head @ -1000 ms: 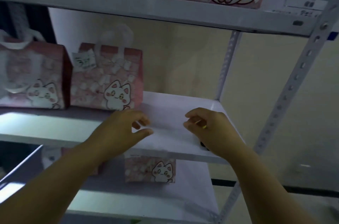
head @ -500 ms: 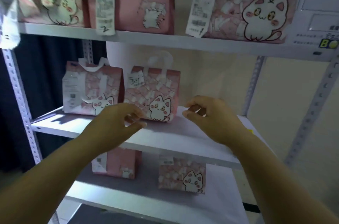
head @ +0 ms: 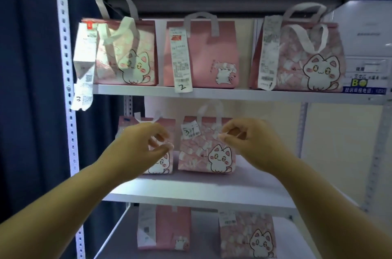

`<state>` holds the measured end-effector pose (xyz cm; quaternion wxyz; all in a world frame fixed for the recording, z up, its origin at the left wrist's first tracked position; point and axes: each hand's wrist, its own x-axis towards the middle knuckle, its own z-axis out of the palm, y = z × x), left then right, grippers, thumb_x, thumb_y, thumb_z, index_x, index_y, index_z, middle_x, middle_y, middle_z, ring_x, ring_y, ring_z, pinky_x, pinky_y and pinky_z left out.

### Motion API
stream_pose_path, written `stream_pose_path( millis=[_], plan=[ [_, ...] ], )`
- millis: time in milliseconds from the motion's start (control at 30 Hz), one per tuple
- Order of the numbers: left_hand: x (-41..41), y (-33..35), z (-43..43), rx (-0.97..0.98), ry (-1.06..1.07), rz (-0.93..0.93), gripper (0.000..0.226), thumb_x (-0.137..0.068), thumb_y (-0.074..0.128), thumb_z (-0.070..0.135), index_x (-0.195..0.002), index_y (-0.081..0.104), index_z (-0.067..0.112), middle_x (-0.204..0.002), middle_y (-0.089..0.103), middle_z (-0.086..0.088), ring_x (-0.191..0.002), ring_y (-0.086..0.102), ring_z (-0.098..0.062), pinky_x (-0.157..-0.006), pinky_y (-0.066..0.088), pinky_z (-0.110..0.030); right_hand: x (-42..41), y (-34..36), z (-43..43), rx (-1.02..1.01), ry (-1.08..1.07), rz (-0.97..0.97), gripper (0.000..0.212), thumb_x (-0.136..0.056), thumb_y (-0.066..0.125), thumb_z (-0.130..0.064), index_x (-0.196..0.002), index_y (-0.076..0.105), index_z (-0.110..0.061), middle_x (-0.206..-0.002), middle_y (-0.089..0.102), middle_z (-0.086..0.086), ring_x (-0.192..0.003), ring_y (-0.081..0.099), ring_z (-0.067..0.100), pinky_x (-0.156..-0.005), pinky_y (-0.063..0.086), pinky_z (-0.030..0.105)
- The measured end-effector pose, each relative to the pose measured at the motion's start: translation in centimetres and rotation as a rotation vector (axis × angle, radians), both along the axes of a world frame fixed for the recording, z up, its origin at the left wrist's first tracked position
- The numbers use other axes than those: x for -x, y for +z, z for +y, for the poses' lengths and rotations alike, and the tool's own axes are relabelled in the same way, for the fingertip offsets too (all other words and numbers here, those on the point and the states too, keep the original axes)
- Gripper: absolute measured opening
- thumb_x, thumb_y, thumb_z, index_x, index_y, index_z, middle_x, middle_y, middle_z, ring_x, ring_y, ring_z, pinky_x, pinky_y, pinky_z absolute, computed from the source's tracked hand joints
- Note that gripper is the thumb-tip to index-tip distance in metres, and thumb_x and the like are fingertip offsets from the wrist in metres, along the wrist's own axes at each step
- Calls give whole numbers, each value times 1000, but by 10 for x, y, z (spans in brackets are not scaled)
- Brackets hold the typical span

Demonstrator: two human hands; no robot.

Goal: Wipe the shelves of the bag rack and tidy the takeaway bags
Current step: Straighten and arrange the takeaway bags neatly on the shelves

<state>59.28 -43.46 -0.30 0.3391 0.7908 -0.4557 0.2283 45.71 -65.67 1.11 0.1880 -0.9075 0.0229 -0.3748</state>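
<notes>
Takeaway bags (head: 206,54) fill 3 rack levels: 3 on the top shelf (head: 233,93), 2 on the mid shelf (head: 201,193), 2 on the btm shelf (head: 203,237). Long receipts hang off the top row.

Your L hand (head: 142,146) is raised in front of the left mid bag (head: 163,165), fingers loosely curled, thumb apart, nothing in it.

Your R hand (head: 250,142) is at the right edge of the tagged mid bag (head: 207,152), fingertips drawn twd the thumb. Can't tell if it's pinching anything.
</notes>
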Motion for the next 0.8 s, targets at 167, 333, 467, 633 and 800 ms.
stream_pose_path(
  millis=[167, 333, 467, 633, 800],
  plan=[
    [-22, 18, 38, 17, 27, -12, 18, -78, 69, 37, -94, 62, 31, -87, 61, 19, -76, 61, 1, -63, 50, -16, -13, 16, 34, 37, -16, -7, 10, -85, 64, -36, -85, 68, -27, -74, 67, -14, -68, 61, -1, -69, 55, 26],
    [-38, 33, 57, 53, 48, -11, 18, -80, 68, 36, -94, 63, 28, -87, 62, 16, -76, 60, 2, -59, 44, -11, -26, 36, 54, 77, 0, -15, 8, -84, 64, -35, -82, 67, -28, -70, 65, -14, -65, 60, 0, -65, 52, 22],
    [-47, 42, 61, 61, 69, -38, 16, -80, 69, 35, -92, 62, 29, -83, 61, 16, -74, 58, 3, -55, 42, -10, -33, 52, 58, 120, -27, -31, 9, -84, 64, -36, -79, 65, -29, -69, 64, -14, -64, 59, 2, -64, 52, 24],
    [-61, 55, 56, 64, 84, -54, 16, -80, 68, 37, -92, 60, 31, -83, 61, 15, -72, 59, 1, -55, 42, -10, -46, 69, 51, 149, -58, -33, 11, -85, 62, -37, -81, 66, -28, -70, 63, -13, -65, 59, 3, -68, 56, 31],
    [-76, 65, 53, 77, 127, -80, 13, -80, 68, 35, -89, 60, 30, -82, 60, 19, -72, 58, 2, -58, 43, -12, -64, 83, 41, 187, -40, -59, 13, -85, 63, -37, -82, 67, -25, -68, 63, -14, -63, 60, 6, -67, 56, 32]
  ],
)
